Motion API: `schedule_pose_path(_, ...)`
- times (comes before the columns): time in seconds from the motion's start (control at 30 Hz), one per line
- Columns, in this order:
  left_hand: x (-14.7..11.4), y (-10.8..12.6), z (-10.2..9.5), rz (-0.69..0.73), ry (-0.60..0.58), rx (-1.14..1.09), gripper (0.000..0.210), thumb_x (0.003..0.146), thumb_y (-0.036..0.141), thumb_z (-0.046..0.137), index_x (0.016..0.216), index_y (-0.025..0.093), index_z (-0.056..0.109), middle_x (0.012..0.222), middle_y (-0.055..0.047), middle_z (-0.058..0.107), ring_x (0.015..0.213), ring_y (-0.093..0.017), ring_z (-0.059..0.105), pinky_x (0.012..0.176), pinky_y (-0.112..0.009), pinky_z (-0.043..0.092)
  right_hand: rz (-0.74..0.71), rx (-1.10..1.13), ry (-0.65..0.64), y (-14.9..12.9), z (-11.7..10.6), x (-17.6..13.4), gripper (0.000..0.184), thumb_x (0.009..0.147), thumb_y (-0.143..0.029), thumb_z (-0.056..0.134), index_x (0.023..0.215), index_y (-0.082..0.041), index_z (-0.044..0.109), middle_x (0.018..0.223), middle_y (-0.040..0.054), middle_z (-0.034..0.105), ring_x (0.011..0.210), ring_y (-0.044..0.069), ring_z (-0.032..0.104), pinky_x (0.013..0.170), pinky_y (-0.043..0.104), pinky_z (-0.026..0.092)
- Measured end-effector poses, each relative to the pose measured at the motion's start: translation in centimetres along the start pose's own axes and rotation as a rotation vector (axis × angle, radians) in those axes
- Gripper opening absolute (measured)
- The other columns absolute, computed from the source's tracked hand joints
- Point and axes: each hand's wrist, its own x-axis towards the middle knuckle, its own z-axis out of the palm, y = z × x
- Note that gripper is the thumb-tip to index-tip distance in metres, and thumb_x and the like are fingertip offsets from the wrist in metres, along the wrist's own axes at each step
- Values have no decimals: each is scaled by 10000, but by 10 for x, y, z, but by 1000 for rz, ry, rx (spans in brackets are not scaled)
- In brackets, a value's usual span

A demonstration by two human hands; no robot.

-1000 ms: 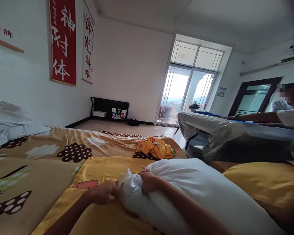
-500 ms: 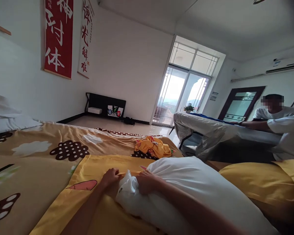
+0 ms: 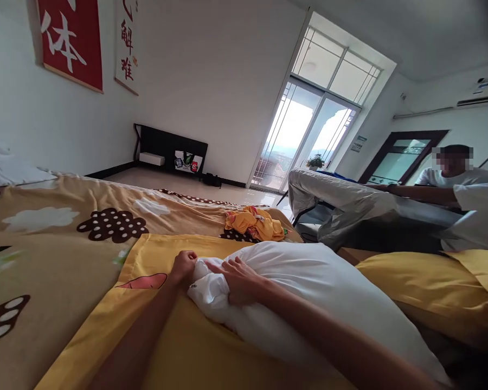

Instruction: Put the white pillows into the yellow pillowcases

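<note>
A white pillow, bunched at its near-left corner, lies over a flat yellow pillowcase with a pink printed patch. My left hand is closed at the left of that corner, its fingers curled at the edge of the yellow cloth; the fingertips are partly hidden. Across the bunched corner lies my right hand, its fingers bent over the white cloth and gripping it. My right forearm rests along the pillow.
The bed carries a tan patterned sheet. Beyond the pillow is a crumpled orange cloth. At right lie a yellow pillow and a plastic-covered table, where a person leans, another white sleeve nearby.
My right hand has shifted up the bunched corner, its fingers now further over the white cloth. White cloth now shows between my hands where a yellow edge was. The camera view has tilted downward.
</note>
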Motion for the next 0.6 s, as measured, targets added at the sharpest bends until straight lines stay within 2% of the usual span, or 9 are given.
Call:
schedule_pose_path(0.1, -2, 15, -5, 12, 65, -13, 152, 735, 290, 546, 645, 168, 546, 633, -17, 594, 621, -134, 544, 565, -220, 381, -37, -44, -159, -9, -4, 8, 614, 715, -302, 586, 1316, -188, 523, 1032, 149, 676, 918, 304, 648, 794, 404, 476)
schedule_pose_path(0.17, -7, 28, -8, 45, 100, 9, 159, 768, 293, 515, 663, 175, 533, 647, -15, 590, 634, -135, 538, 580, -222, 381, -18, -33, -275, -11, -8, 21, 493, 727, -294, 599, 1208, -186, 610, 1047, 137, 693, 939, 286, 658, 810, 377, 486)
schedule_pose_path(0.27, -21, 51, -9, 120, 116, 90, 130, 770, 265, 514, 671, 182, 518, 650, -5, 575, 634, -134, 518, 589, -233, 356, 76, -23, -350, -3, -17, 45, 470, 674, -276, 668, 1134, -180, 657, 1127, 123, 688, 1022, 277, 644, 842, 351, 496)
schedule_pose_path(0.37, -36, 70, -10, 212, 97, 205, 88, 777, 235, 522, 707, 183, 529, 774, -29, 602, 714, -153, 526, 627, -251, 337, 190, -19, -345, 9, -25, 59, 479, 637, -267, 699, 1109, -184, 674, 1113, 104, 699, 977, 266, 662, 772, 334, 521)
schedule_pose_path(0.43, -42, 76, -12, 252, 69, 271, 73, 798, 223, 507, 747, 184, 542, 873, -50, 612, 781, -173, 535, 649, -261, 336, 254, -28, -321, 11, -27, 58, 465, 622, -276, 715, 1070, -153, 691, 1074, 131, 706, 946, 276, 668, 758, 340, 521)
schedule_pose_path(0.5, -43, 76, -15, 279, 10, 305, 58, 801, 206, 501, 771, 185, 546, 884, -51, 612, 798, -180, 540, 657, -260, 345, 294, -49, -255, 8, -25, 52, 479, 638, -302, 710, 1074, -108, 685, 1107, 189, 678, 1005, 311, 642, 823, 380, 502)
schedule_pose_path(0.6, -38, 67, -17, 335, -125, 296, 33, 771, 178, 513, 787, 190, 540, 814, -16, 605, 746, -157, 542, 653, -242, 368, 303, -67, -116, -2, -19, 37, 490, 741, -340, 616, 1139, -56, 643, 1179, 241, 622, 1112, 333, 579, 955, 438, 426)
